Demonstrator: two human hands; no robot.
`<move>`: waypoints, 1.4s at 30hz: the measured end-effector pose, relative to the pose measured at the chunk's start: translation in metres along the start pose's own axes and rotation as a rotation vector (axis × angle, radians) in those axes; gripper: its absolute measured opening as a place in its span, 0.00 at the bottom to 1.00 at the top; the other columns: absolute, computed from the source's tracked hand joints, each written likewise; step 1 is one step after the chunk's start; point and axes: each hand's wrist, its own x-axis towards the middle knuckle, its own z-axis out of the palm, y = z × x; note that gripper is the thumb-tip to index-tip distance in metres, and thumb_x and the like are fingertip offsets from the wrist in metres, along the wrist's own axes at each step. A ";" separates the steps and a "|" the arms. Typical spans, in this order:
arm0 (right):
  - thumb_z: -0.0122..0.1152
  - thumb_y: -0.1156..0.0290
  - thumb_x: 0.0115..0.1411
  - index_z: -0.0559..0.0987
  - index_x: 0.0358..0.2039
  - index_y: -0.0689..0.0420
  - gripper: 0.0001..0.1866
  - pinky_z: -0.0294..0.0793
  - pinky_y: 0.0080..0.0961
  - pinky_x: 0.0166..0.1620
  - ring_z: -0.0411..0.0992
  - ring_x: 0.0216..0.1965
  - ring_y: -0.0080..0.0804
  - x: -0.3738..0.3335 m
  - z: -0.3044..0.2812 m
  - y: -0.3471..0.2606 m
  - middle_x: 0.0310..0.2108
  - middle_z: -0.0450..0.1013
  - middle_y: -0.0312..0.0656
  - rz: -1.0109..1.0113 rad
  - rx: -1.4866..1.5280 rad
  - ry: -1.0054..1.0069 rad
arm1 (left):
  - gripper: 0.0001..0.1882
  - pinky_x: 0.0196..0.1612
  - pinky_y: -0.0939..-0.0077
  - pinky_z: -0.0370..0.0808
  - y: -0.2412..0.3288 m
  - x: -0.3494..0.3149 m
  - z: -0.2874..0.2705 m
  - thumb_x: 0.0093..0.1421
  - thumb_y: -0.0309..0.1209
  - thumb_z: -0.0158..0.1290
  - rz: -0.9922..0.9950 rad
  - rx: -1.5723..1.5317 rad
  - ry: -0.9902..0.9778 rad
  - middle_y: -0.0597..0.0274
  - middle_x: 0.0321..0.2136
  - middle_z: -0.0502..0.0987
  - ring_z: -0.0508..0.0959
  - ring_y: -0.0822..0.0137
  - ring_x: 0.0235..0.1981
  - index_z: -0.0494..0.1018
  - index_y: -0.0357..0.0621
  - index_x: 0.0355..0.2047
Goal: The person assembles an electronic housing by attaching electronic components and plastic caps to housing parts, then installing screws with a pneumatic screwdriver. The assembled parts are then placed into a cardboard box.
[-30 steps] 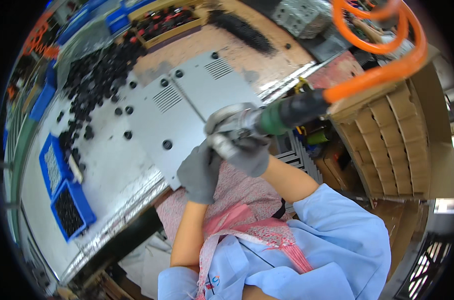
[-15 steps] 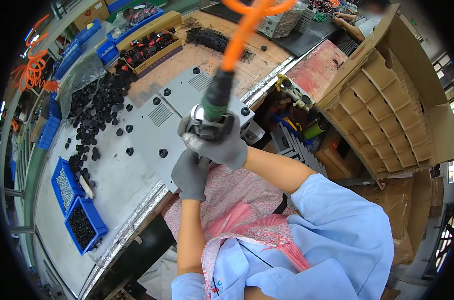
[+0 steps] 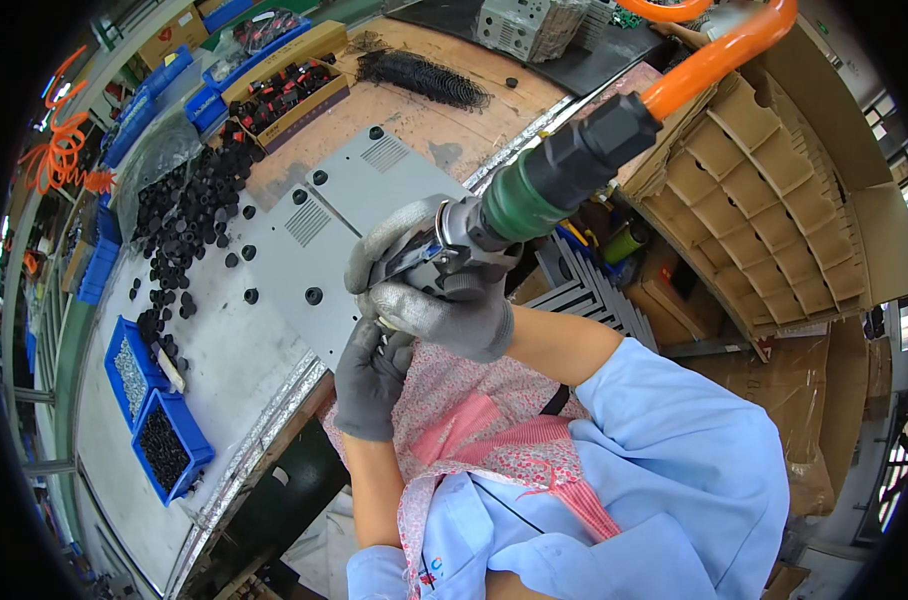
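Observation:
My right hand [image 3: 442,318], in a grey work glove, is wrapped round an air screwdriver [image 3: 462,228] with a green collar. The tool tilts up to the right, and a thick orange air hose [image 3: 729,58] runs from its end. My left hand [image 3: 372,385], gloved too, is just below with its fingers pinched together near the tool's lower end. What the pinch holds is too small and covered to make out. Both hands are over the near edge of flat grey metal panels [image 3: 292,262] with vent slots. Round black feet [image 3: 314,296] stand on the panels.
Loose black feet [image 3: 189,205] are heaped on the bench's left. Blue bins hold silver screws [image 3: 130,376] and black screws [image 3: 162,448]. Behind are a carton of red-black parts [image 3: 292,105] and black mesh [image 3: 424,80]. A divided cardboard box [image 3: 764,200] stands right.
The screwdriver has swung from nearly upright to a rightward tilt, carrying its hose right. My left hand has moved slightly down and its fingers have curled into a pinch.

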 end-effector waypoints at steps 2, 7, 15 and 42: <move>0.50 0.82 0.46 0.73 0.29 0.62 0.08 0.72 0.19 0.32 0.72 0.28 0.23 -0.001 0.001 -0.003 0.24 0.72 0.41 0.018 -0.010 -0.014 | 0.14 0.21 0.86 0.71 -0.004 0.002 -0.022 0.61 0.30 0.39 0.126 0.280 -0.206 0.58 0.33 0.73 0.74 0.71 0.24 0.64 0.34 0.45; 0.54 0.83 0.46 0.74 0.29 0.61 0.08 0.68 0.16 0.30 0.67 0.26 0.16 -0.006 0.005 -0.006 0.23 0.69 0.33 0.180 0.051 -0.015 | 0.17 0.18 0.91 0.63 0.000 -0.002 -0.019 0.60 0.38 0.45 0.116 0.220 -0.290 0.63 0.27 0.72 0.69 0.79 0.20 0.66 0.35 0.40; 0.51 0.81 0.47 0.73 0.28 0.64 0.06 0.70 0.14 0.26 0.69 0.21 0.17 -0.003 0.016 -0.011 0.18 0.71 0.35 0.206 0.119 0.024 | 0.26 0.14 0.96 0.59 0.009 -0.017 -0.006 0.54 0.43 0.53 0.125 0.228 -0.276 0.69 0.27 0.69 0.65 0.85 0.18 0.66 0.31 0.43; 0.48 0.69 0.48 0.64 0.42 0.58 0.19 0.68 0.33 0.33 0.65 0.28 0.30 -0.003 0.049 -0.002 0.30 0.66 0.45 0.063 0.107 0.099 | 0.21 0.35 0.64 0.70 0.063 0.016 -0.013 0.49 0.47 0.55 0.723 1.779 0.681 0.59 0.32 0.73 0.74 0.57 0.34 0.72 0.55 0.42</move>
